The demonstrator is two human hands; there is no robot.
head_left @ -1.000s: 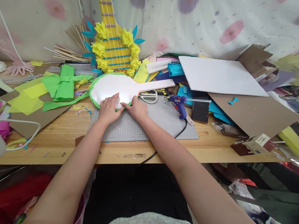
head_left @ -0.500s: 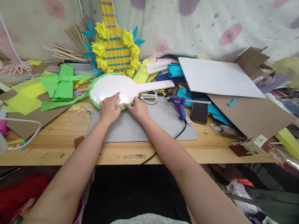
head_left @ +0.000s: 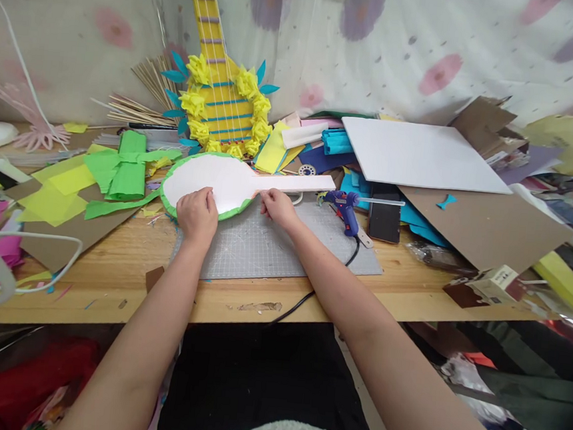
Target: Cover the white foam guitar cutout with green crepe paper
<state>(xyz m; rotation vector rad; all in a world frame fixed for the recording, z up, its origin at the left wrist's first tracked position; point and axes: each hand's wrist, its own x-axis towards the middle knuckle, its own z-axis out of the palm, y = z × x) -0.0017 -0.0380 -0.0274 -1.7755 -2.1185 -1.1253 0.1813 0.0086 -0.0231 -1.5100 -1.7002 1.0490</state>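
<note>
A white guitar-shaped cutout (head_left: 220, 176) with a long narrow neck lies tilted over the grey cutting mat (head_left: 253, 252). Green crepe paper (head_left: 236, 212) wraps the rim of its rounded body. At the body's lower left edge my left hand (head_left: 197, 215) is closed on the cutout, the thumb on its white face. My right hand (head_left: 278, 207) pinches at the lower edge where body meets neck; its fingertips partly hide what they grip. Beneath the neck, a pale scissors handle (head_left: 296, 199) peeks out.
A blue glue gun (head_left: 347, 214) lies right of my right hand, its black cord running off the table front. Beyond are a phone (head_left: 385, 213) and a white board (head_left: 422, 156). A yellow paper guitar (head_left: 225, 112) stands behind; green crepe paper (head_left: 131, 168) lies left.
My left hand has drawn in to the body's lower left edge and curled. My right hand has slid right along the rim to the neck joint. The cutout has shifted slightly, covering more of the scissors.
</note>
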